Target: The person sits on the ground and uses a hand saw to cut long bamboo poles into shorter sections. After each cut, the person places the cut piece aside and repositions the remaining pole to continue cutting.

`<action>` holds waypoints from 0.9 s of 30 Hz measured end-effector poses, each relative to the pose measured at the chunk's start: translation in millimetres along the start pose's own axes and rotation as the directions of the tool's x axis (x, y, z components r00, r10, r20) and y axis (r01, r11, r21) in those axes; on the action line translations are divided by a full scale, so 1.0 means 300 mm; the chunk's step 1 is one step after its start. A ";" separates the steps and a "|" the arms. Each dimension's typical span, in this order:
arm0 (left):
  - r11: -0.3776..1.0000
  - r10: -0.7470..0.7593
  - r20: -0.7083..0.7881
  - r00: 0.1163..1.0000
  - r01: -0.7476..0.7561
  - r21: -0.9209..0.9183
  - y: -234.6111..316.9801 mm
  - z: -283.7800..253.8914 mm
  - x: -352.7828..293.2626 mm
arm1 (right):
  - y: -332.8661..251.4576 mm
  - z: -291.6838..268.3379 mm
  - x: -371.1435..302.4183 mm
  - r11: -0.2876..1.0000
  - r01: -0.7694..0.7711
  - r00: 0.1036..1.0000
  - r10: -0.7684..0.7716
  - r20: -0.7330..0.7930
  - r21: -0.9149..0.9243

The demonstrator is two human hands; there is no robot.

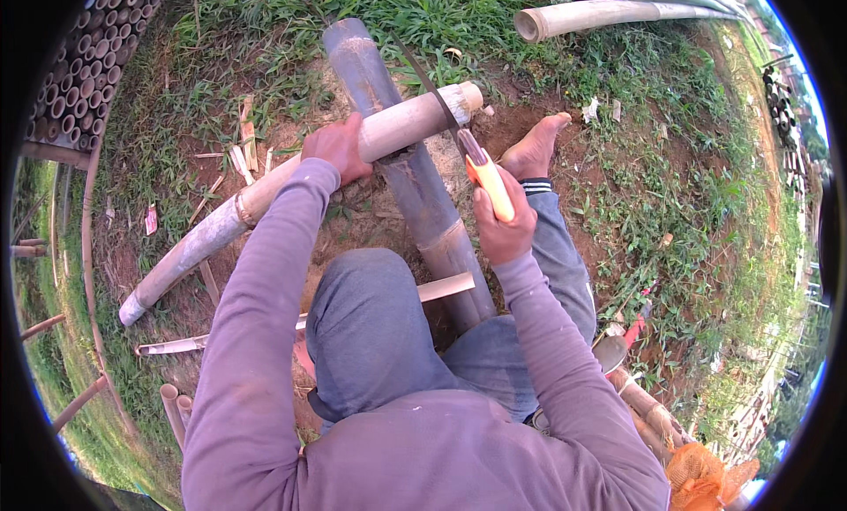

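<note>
A thick, pale bamboo pole (291, 180) lies slantwise across a darker bamboo log (428, 207) on the ground. My left hand (340, 149) is closed round the pale pole, just left of where the two cross. In my right hand (505, 218) is the orange and yellow handle of a handsaw (434, 89). Its long dark blade rests against the pale pole near the right end, pointing up and away to the left. Whether the teeth have bitten into the bamboo, I cannot tell.
My bare foot (538, 147) is right of the saw handle, near the pole's cut end. A split bamboo strip (445, 287) lies over the dark log by my knee. Long bamboo poles (573, 20) lie at the far right, and stacked bamboo pieces (84, 70) at the far left.
</note>
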State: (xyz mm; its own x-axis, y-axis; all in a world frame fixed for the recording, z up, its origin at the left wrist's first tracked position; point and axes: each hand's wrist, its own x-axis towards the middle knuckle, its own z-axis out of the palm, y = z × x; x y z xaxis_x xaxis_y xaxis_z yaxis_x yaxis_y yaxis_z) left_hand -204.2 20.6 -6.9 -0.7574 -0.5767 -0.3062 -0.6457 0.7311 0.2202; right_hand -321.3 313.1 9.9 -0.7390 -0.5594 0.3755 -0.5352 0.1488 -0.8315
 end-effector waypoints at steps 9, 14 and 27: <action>1.000 -0.006 -0.017 1.000 0.006 -0.012 -0.047 -0.006 -0.025 | -0.126 -0.363 -0.464 0.994 -0.098 0.990 0.093 0.105 0.045; 1.000 -0.008 0.021 1.000 0.008 0.008 0.004 -0.010 0.006 | 0.015 -0.035 -0.046 0.999 -0.030 0.999 0.030 0.017 -0.015; 1.000 -0.009 0.042 0.999 0.010 -0.007 -0.048 -0.002 0.005 | 0.012 -0.148 -0.240 0.998 -0.060 0.997 0.059 0.041 0.005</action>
State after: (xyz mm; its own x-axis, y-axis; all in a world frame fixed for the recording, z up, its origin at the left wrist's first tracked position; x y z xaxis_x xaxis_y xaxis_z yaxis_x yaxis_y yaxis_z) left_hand -196.2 9.1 -10.1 -0.7466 -0.5677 -0.3468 -0.6536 0.7231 0.2233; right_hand -288.2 390.1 -1.8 -0.7519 -0.5828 0.3083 -0.4883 0.1781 -0.8543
